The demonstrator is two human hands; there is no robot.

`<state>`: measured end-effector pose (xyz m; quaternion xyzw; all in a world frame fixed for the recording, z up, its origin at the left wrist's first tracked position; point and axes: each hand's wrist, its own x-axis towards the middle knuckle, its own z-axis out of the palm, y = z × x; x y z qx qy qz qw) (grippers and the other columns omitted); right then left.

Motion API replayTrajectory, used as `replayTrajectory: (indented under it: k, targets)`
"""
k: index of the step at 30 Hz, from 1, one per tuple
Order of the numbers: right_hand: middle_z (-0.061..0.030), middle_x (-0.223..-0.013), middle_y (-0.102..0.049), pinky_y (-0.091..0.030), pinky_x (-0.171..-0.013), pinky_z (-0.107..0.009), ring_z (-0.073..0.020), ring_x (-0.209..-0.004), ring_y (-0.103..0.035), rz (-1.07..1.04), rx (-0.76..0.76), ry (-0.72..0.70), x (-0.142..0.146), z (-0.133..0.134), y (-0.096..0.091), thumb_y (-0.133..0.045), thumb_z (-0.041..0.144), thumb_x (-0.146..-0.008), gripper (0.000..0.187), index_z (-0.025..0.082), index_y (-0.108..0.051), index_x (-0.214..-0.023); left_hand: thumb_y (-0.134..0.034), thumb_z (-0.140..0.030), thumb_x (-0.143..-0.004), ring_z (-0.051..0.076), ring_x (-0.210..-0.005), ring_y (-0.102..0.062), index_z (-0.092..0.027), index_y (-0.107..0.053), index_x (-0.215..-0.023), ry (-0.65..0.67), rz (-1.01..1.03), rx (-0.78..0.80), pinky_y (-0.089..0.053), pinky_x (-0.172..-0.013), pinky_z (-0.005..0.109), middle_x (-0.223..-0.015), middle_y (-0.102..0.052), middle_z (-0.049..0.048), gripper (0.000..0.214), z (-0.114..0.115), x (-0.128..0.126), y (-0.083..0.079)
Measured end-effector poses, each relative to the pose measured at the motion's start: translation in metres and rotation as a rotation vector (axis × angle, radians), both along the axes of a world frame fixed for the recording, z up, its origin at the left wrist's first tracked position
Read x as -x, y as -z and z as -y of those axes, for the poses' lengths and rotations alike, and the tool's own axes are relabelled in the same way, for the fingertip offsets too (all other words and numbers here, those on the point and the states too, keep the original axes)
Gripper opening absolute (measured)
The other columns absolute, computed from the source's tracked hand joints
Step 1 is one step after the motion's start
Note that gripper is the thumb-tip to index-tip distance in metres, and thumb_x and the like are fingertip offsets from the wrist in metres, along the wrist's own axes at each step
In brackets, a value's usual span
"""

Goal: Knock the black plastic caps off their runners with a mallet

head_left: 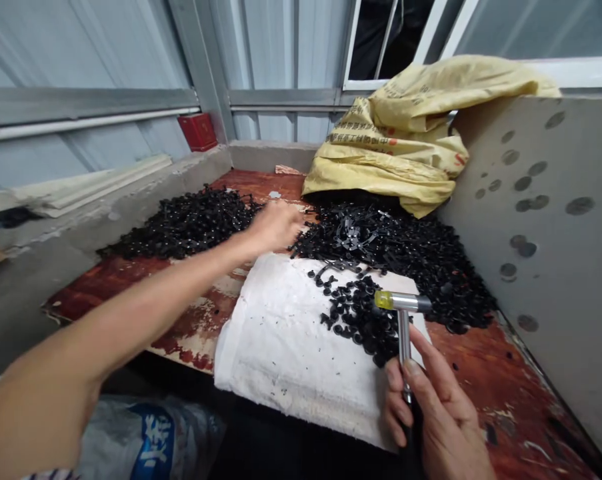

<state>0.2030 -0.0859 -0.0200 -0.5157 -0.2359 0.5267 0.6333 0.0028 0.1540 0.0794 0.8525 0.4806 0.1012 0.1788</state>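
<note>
Along the worktop's back edge, a heap of small black plastic parts (pixel 181 223) sat toward the L corner, and a bigger heap of the same parts (pixel 405 267) spread toward the R side, w/ tangled black runners on top. Worktop (pixel 485 373) was old wood, red paint chipped & peeling, pale patches showing thru. Near the front edge lay a rumpled white cloth (pixel 285 353), w/ a smaller scatter of black parts (pixel 355 320) on its far end, running into the bigger heap.

L hand (pixel 275 227) reached btwn the two heaps, right at the parts. Fingers were blurred & partly hidden, so can't tell if released or grasping. R hand (pixel 435 413) was at the front, by the cloth's R edge, fingers clenched round the metal handle of a small hammer (pixel 404 313). Hammer stood up from the fist, yellow tip on its head pointing L, head just over the scatter.

Along the worktop's R edge stood a grey board (pixel 545 220) w/ round dark marks. In the back R corner a yellow woven sack (pixel 401 133) w/ red & black print slumped against the board, behind the bigger heap. Along the L edge ran a concrete ledge (pixel 125 200) holding pale strips of moulding (pixel 95 183) and a red box (pixel 197 131) at the far end. Walls were ribbed grey metal panels (pixel 81 47), w/ a window (pixel 395 40) up top. Below the front edge sat a white sack w/ blue print (pixel 145 440).
</note>
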Motion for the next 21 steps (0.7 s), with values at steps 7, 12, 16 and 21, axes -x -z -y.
replayTrajectory:
  k: [7, 12, 16, 21]
  targets:
    - [0.0059, -0.068, -0.054, -0.037, -0.035, -0.017, -0.0073, -0.045, -0.039, -0.031, -0.013, 0.034, 0.0, -0.001, 0.002, -0.072, 0.043, -0.083, 0.049, 0.038, -0.057, -0.128, -0.048, -0.011, -0.083, 0.029, -0.112, -0.046, -0.014, -0.061, -0.091, 0.202, -0.273, -0.25, -0.039, -0.091, 0.042, -0.114, -0.054, 0.0149, 0.015, 0.029, -0.068, 0.069]
    - [0.0056, -0.068, -0.055, -0.039, -0.036, -0.016, -0.0075, -0.046, -0.04, -0.041, -0.037, 0.049, 0.001, 0.0, 0.005, -0.07, 0.04, -0.085, 0.045, 0.039, -0.058, -0.128, -0.043, -0.007, -0.081, 0.03, -0.111, -0.046, -0.013, -0.058, -0.089, 0.235, -0.333, -0.288, -0.04, -0.087, 0.041, -0.115, -0.053, 0.0167, 0.018, 0.026, -0.076, 0.071]
    - [0.0059, -0.067, -0.054, -0.039, -0.034, -0.016, -0.0071, -0.044, -0.041, -0.068, -0.087, 0.04, -0.004, -0.001, 0.013, -0.069, 0.04, -0.086, 0.044, 0.041, -0.058, -0.128, -0.045, -0.011, -0.078, 0.027, -0.098, -0.049, -0.017, -0.052, -0.079, 0.213, -0.255, -0.297, -0.039, -0.077, 0.037, -0.1, -0.056, 0.0132, 0.01, 0.015, -0.08, 0.058]
    - [0.0069, -0.066, -0.054, -0.041, -0.032, -0.017, -0.0071, -0.042, -0.043, -0.087, -0.104, 0.052, -0.01, -0.003, 0.019, -0.072, 0.041, -0.083, 0.044, 0.04, -0.058, -0.124, -0.049, -0.016, -0.074, 0.015, -0.061, -0.041, -0.022, -0.037, -0.064, 0.204, 0.057, -0.09, -0.028, -0.058, 0.03, -0.062, -0.043, -0.0012, 0.017, 0.02, -0.075, 0.042]
